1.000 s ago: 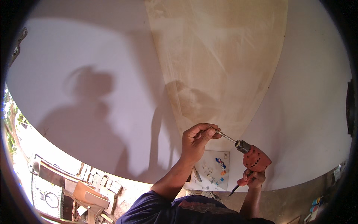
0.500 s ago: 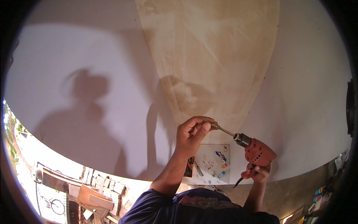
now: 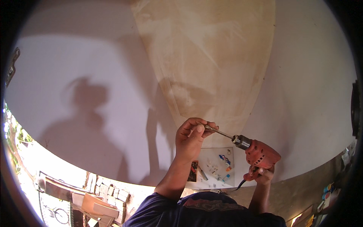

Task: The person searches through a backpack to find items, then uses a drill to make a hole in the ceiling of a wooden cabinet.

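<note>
My right hand is wrapped around the handle of a red corded power drill. The drill points up and to the left, and a black cord hangs from its grip. A long thin metal bit sticks out of the dark chuck. My left hand pinches the far end of that bit between thumb and fingers. Whether a small screw sits at its tip is hidden by my fingers. Behind both hands rises a white panel with a tan, tapering wooden piece on it.
Below my hands, a white board carries small hardware, a blue-and-white packet and a dark red-marked packet. Stacked bricks and wooden pieces lie at lower left. Black metal fittings show at both side edges.
Both hands, with the drill and bit, have shifted slightly left in view. The view itself has shifted a little, and my left fingers still pinch the bit's end.
</note>
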The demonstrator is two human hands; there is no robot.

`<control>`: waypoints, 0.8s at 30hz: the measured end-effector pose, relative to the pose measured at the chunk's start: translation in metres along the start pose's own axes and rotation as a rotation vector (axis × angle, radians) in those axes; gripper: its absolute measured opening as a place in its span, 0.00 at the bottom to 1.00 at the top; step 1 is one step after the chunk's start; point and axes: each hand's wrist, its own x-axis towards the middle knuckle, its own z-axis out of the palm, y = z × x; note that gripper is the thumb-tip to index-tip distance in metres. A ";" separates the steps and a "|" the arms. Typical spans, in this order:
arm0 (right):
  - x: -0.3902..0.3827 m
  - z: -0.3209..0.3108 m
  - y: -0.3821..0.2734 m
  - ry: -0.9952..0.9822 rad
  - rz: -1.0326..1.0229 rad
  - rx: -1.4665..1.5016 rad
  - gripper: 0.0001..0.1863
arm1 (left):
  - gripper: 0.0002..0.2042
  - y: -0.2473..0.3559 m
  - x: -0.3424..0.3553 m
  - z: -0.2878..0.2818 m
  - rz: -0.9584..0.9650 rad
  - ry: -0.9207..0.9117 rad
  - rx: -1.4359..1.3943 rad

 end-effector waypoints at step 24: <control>0.000 -0.007 -0.001 -0.032 -0.017 -0.015 0.37 | 0.06 -0.004 0.008 0.008 -0.010 0.083 -0.034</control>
